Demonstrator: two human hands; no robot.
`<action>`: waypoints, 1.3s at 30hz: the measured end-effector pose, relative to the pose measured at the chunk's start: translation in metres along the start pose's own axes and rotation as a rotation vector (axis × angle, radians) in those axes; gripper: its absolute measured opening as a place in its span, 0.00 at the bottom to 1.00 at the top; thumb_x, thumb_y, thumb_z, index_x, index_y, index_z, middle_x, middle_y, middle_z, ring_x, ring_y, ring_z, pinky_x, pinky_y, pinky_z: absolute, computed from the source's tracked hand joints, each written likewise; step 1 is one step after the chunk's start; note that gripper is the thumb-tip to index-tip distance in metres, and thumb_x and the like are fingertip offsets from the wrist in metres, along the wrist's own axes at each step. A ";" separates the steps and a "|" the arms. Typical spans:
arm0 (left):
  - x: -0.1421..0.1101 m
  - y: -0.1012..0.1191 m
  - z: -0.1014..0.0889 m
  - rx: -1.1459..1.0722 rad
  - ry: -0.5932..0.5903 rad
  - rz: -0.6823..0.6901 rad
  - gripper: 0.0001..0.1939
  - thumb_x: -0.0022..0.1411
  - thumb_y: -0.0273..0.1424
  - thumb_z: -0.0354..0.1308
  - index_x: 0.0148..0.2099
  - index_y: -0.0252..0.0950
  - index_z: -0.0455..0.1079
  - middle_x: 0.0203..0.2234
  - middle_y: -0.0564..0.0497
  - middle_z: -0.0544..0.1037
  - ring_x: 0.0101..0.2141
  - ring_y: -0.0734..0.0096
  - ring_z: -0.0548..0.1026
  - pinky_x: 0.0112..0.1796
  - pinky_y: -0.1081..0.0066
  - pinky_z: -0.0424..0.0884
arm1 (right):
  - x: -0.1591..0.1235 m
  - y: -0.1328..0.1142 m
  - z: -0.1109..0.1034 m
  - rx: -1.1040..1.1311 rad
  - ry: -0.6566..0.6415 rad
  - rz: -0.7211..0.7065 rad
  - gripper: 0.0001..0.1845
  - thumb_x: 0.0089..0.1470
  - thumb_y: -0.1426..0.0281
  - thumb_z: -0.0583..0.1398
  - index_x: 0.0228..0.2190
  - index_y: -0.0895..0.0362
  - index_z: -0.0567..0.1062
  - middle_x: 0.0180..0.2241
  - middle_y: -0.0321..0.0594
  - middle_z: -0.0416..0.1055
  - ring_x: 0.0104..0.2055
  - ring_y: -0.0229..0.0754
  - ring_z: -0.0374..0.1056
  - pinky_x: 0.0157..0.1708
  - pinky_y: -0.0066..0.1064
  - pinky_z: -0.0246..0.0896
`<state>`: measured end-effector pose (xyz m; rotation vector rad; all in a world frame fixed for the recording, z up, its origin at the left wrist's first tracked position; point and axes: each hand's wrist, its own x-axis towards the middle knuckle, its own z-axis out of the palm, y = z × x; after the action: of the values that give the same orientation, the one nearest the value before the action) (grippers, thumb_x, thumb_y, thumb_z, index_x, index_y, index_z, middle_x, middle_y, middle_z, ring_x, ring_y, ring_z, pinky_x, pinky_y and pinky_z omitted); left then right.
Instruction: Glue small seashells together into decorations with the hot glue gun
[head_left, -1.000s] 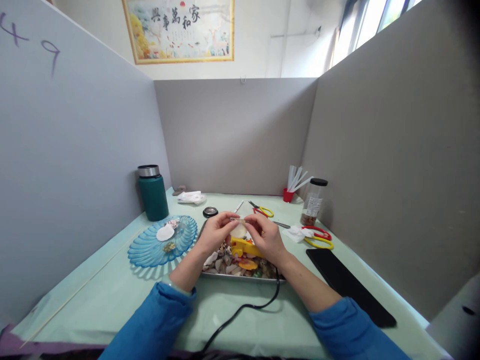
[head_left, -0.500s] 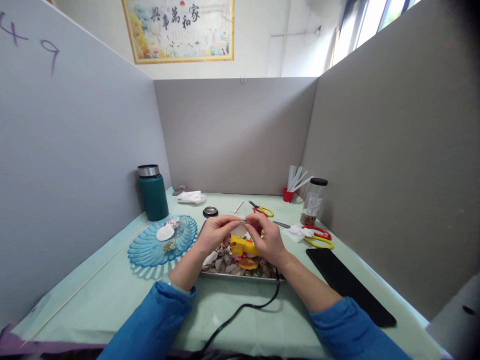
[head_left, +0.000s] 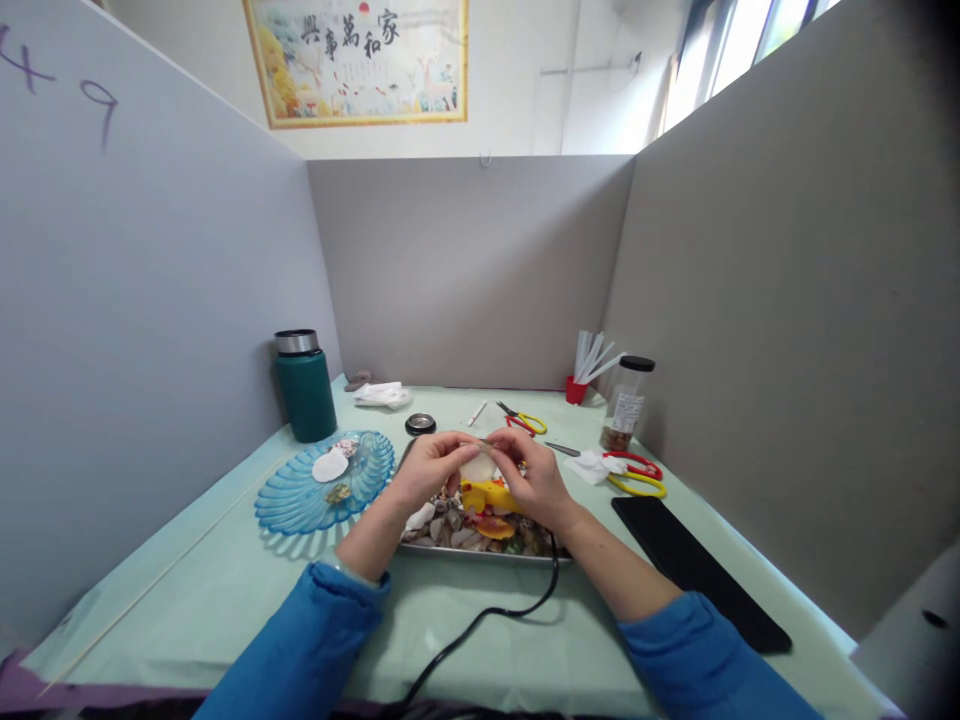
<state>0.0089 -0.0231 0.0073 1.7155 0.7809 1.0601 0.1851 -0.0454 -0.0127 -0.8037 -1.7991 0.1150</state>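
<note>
Both hands meet above a metal tray (head_left: pixel 480 553) filled with several seashells. My left hand (head_left: pixel 426 468) and my right hand (head_left: pixel 531 477) pinch a pale white shell (head_left: pixel 478 466) between their fingertips, holding it together over the tray. A yellow glue gun (head_left: pixel 484 495) rests on the shells just under the hands, and its black cord (head_left: pixel 480 625) trails toward me over the table. Both arms wear blue sleeves.
A blue scalloped glass plate (head_left: pixel 300 500) with a white shell lies at the left, a green flask (head_left: pixel 306 385) behind it. Scissors (head_left: pixel 525 420), red-and-yellow pliers (head_left: pixel 639 477), a jar (head_left: pixel 627 405), a red cup of sticks (head_left: pixel 579 385) and a black pad (head_left: pixel 694 570) are at the right. Grey partitions enclose the table.
The hands stay together on the shell; the fingers have shifted slightly, nothing else has moved.
</note>
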 end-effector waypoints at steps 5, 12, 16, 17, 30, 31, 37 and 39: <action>-0.001 0.004 0.003 0.003 -0.039 0.009 0.19 0.53 0.39 0.60 0.44 0.33 0.72 0.19 0.56 0.71 0.13 0.83 0.62 0.15 0.80 0.59 | 0.001 0.002 0.000 0.012 0.025 0.032 0.08 0.57 0.69 0.53 0.38 0.55 0.69 0.29 0.37 0.68 0.26 0.36 0.63 0.27 0.28 0.59; 0.004 -0.002 0.003 -0.036 0.105 -0.022 0.17 0.52 0.40 0.60 0.40 0.32 0.69 0.19 0.56 0.70 0.11 0.83 0.63 0.12 0.80 0.58 | 0.001 0.002 0.003 -0.012 -0.014 0.059 0.10 0.56 0.68 0.55 0.40 0.55 0.69 0.25 0.35 0.67 0.23 0.35 0.62 0.24 0.27 0.57; 0.006 -0.007 0.002 -0.036 0.113 -0.014 0.17 0.52 0.40 0.60 0.38 0.31 0.70 0.21 0.55 0.71 0.11 0.83 0.63 0.12 0.80 0.59 | 0.001 0.003 0.004 -0.026 -0.037 0.078 0.10 0.55 0.67 0.56 0.40 0.55 0.69 0.25 0.35 0.67 0.23 0.35 0.61 0.23 0.26 0.57; 0.006 -0.007 0.002 -0.037 0.105 -0.015 0.17 0.52 0.40 0.60 0.38 0.31 0.70 0.21 0.55 0.71 0.11 0.83 0.63 0.12 0.80 0.59 | 0.001 0.004 0.004 -0.031 -0.038 0.078 0.09 0.55 0.67 0.56 0.39 0.55 0.69 0.25 0.35 0.67 0.23 0.35 0.61 0.23 0.26 0.57; 0.004 -0.004 0.001 0.010 0.032 -0.016 0.18 0.55 0.41 0.57 0.40 0.31 0.71 0.22 0.54 0.71 0.13 0.84 0.63 0.14 0.80 0.58 | 0.001 0.002 0.002 -0.076 -0.024 0.096 0.06 0.55 0.69 0.55 0.35 0.56 0.70 0.25 0.36 0.68 0.25 0.36 0.63 0.25 0.26 0.56; 0.005 -0.005 0.001 0.013 0.032 -0.015 0.18 0.55 0.41 0.57 0.40 0.31 0.71 0.21 0.55 0.71 0.12 0.83 0.63 0.14 0.80 0.58 | 0.001 0.002 0.002 -0.079 -0.027 0.096 0.06 0.55 0.68 0.55 0.35 0.57 0.70 0.25 0.36 0.68 0.25 0.36 0.62 0.25 0.26 0.56; 0.005 -0.006 0.000 0.034 0.024 -0.019 0.17 0.54 0.41 0.57 0.38 0.32 0.72 0.19 0.56 0.70 0.12 0.82 0.63 0.14 0.79 0.58 | 0.000 0.002 0.003 -0.089 -0.049 0.103 0.06 0.56 0.68 0.55 0.34 0.57 0.69 0.24 0.35 0.67 0.25 0.35 0.62 0.26 0.25 0.54; 0.005 -0.005 0.000 0.032 0.032 -0.029 0.17 0.54 0.41 0.58 0.38 0.32 0.72 0.19 0.56 0.70 0.12 0.82 0.63 0.14 0.79 0.58 | 0.000 0.002 0.003 -0.092 -0.050 0.109 0.06 0.56 0.68 0.55 0.34 0.57 0.69 0.24 0.35 0.67 0.25 0.35 0.62 0.26 0.25 0.54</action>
<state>0.0111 -0.0174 0.0042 1.7129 0.8448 1.0633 0.1834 -0.0426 -0.0145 -0.9724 -1.8181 0.1244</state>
